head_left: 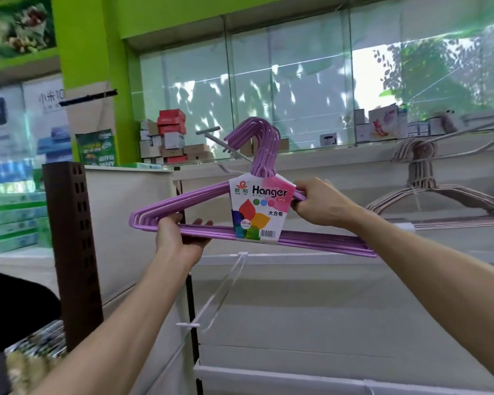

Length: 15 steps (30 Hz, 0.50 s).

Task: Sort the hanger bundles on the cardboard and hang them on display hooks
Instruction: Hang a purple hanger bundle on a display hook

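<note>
A bundle of purple hangers (200, 195) with a white "Hanger" paper label (258, 206) is held up in front of the shelf wall. My left hand (177, 238) grips the bottom bars near the left end, fingers curled under them. My right hand (317, 202) grips the right shoulder just beside the label. The bundle's hooks (257, 138) sit at a white display hook (211, 132) that sticks out from the wall; whether they rest on it I cannot tell. A pale pink hanger bundle (419, 178) hangs on another display hook (468, 132) to the right.
A lower white display hook (223, 289) juts out below the bundle. A brown perforated post (74, 246) stands at the left. Stacked boxes (169, 141) and a glass partition (297, 89) lie behind the shelf. Green boxes (15, 223) are stacked at the far left.
</note>
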Each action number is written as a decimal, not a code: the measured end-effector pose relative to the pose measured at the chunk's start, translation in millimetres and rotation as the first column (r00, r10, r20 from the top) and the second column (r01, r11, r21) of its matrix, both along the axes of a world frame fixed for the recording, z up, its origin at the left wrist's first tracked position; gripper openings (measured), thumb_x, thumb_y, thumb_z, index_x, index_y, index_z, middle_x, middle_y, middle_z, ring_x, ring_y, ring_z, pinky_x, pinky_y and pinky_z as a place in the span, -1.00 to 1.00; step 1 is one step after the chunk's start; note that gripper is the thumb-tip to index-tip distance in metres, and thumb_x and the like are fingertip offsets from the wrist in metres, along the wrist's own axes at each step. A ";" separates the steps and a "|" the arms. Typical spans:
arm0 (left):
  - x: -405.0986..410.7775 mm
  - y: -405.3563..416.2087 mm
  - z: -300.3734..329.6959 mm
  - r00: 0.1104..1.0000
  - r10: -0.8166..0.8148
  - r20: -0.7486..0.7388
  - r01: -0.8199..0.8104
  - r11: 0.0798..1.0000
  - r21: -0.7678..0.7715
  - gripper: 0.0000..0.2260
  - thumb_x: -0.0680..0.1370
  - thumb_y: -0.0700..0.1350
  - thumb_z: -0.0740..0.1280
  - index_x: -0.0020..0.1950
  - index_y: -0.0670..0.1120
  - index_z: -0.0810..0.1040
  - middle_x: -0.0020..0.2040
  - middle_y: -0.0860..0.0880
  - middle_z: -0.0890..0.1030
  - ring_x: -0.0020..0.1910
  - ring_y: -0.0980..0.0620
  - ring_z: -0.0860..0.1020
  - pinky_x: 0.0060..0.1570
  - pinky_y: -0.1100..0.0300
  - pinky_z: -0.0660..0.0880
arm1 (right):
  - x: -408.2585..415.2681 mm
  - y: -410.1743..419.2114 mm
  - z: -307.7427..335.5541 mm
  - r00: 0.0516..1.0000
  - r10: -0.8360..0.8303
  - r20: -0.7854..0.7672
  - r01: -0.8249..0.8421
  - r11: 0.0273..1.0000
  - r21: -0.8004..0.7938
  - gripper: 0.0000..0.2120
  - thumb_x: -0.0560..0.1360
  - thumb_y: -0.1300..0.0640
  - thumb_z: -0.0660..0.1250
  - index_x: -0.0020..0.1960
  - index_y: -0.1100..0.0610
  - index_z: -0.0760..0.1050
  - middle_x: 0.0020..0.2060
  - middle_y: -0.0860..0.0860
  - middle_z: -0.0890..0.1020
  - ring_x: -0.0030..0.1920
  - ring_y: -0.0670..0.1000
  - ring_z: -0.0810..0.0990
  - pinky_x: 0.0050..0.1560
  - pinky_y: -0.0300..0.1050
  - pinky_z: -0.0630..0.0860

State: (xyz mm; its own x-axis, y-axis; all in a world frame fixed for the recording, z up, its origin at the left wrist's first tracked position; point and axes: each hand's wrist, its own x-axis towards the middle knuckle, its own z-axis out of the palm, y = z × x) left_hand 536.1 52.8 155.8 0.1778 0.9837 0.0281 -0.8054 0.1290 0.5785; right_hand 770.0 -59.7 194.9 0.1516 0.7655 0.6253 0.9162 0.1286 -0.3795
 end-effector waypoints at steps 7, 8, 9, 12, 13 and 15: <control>8.5 29.9 5.8 0.999 -0.039 0.021 0.039 0.999 -0.010 -0.69 0.59 -0.17 0.21 0.34 -0.11 0.41 0.20 -0.24 0.49 0.16 -0.26 0.54 0.17 -0.26 0.51 | -2.2 13.4 12.2 0.998 -0.044 0.035 0.044 0.999 -0.018 -0.79 0.50 0.25 0.23 -0.22 0.02 0.55 -0.39 0.03 0.55 -0.39 0.05 0.38 -0.36 -0.11 0.36; 9.8 34.4 4.6 0.999 -0.041 0.026 0.042 0.999 -0.015 -0.69 0.59 -0.18 0.21 0.34 -0.10 0.41 0.20 -0.24 0.49 0.16 -0.26 0.54 0.18 -0.26 0.51 | -3.0 16.9 13.0 0.998 -0.047 0.036 0.049 0.998 -0.030 -0.79 0.49 0.26 0.22 -0.19 0.04 0.57 -0.38 0.03 0.56 -0.39 0.05 0.38 -0.36 -0.11 0.36; 10.8 39.0 2.3 0.999 -0.046 0.030 0.047 0.999 -0.026 -0.69 0.59 -0.18 0.21 0.34 -0.09 0.41 0.20 -0.25 0.49 0.16 -0.27 0.53 0.18 -0.27 0.51 | -4.5 20.3 13.4 0.998 -0.047 0.037 0.049 0.998 -0.045 -0.79 0.48 0.28 0.22 -0.18 0.05 0.57 -0.37 0.04 0.56 -0.38 0.05 0.39 -0.36 -0.11 0.37; 13.1 54.3 -5.7 0.998 -0.060 0.029 0.061 0.997 -0.051 -0.70 0.58 -0.17 0.22 0.32 -0.09 0.43 0.23 -0.25 0.48 0.19 -0.27 0.53 0.19 -0.27 0.50 | -9.0 30.5 12.2 0.998 -0.042 0.046 0.046 0.995 -0.091 -0.77 0.49 0.31 0.21 -0.25 0.07 0.52 -0.35 0.05 0.57 -0.37 0.04 0.42 -0.33 -0.11 0.40; 14.2 59.2 -7.9 0.998 -0.064 0.029 0.066 0.996 -0.058 -0.71 0.58 -0.17 0.21 0.30 -0.08 0.45 0.23 -0.26 0.48 0.20 -0.27 0.52 0.19 -0.27 0.50 | -9.2 33.8 11.1 0.998 -0.046 0.051 0.051 0.993 -0.103 -0.76 0.49 0.32 0.21 -0.27 0.07 0.50 -0.36 0.04 0.56 -0.37 0.04 0.42 -0.32 -0.11 0.40; 17.6 67.4 -11.5 0.998 -0.067 0.017 0.068 0.995 -0.070 -0.74 0.59 -0.18 0.20 0.27 -0.07 0.47 0.23 -0.26 0.48 0.20 -0.27 0.52 0.18 -0.28 0.50 | -7.4 41.4 8.4 0.998 -0.053 0.045 0.059 0.990 -0.125 -0.75 0.50 0.33 0.21 -0.27 0.07 0.49 -0.34 0.04 0.56 -0.36 0.03 0.42 -0.34 -0.14 0.39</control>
State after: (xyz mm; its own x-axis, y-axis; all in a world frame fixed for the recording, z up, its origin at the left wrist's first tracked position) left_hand 553.7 120.2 144.3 0.2439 0.9690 -0.0382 -0.8017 0.2237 0.5544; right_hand 762.6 -18.3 203.2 0.1727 0.8297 0.5308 0.9358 0.0300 -0.3513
